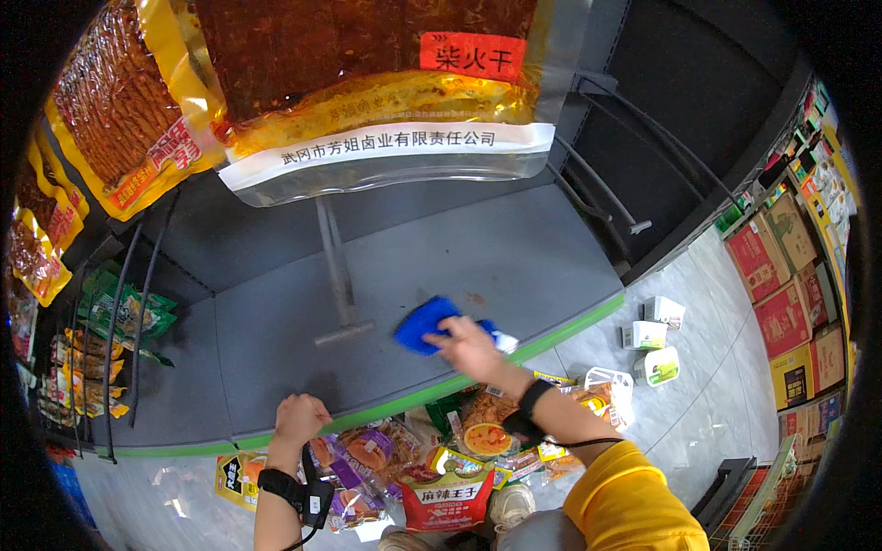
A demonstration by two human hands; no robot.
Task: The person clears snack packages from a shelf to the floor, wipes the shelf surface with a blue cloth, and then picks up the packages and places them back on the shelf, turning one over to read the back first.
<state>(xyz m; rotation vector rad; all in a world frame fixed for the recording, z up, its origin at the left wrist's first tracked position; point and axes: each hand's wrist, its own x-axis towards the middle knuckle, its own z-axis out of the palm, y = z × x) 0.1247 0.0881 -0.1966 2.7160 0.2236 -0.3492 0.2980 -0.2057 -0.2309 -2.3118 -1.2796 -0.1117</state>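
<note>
My right hand (pixel 472 348) presses a blue cloth (pixel 422 329) onto the grey metal shelf (pixel 275 372), not far from its green front edge strip (pixel 572 327). Something white shows at the cloth's right side, partly hidden by the hand. Behind the cloth, a brownish stain (pixel 475 298) and small dark specks mark the shelf. My left hand (pixel 302 417) is curled into a fist at the front edge, with nothing visible in it. Both wrists wear black straps with cables.
Large packs of brown food (pixel 372 62) hang close overhead. Metal display hooks (pixel 334 268) jut over the shelf. Snack bags (pixel 448 496) lie on the floor by my shoes (pixel 511 506). White tubs (pixel 644 335) stand to the right, before stacked cartons (pixel 785 310). Green packets (pixel 124 306) sit at left.
</note>
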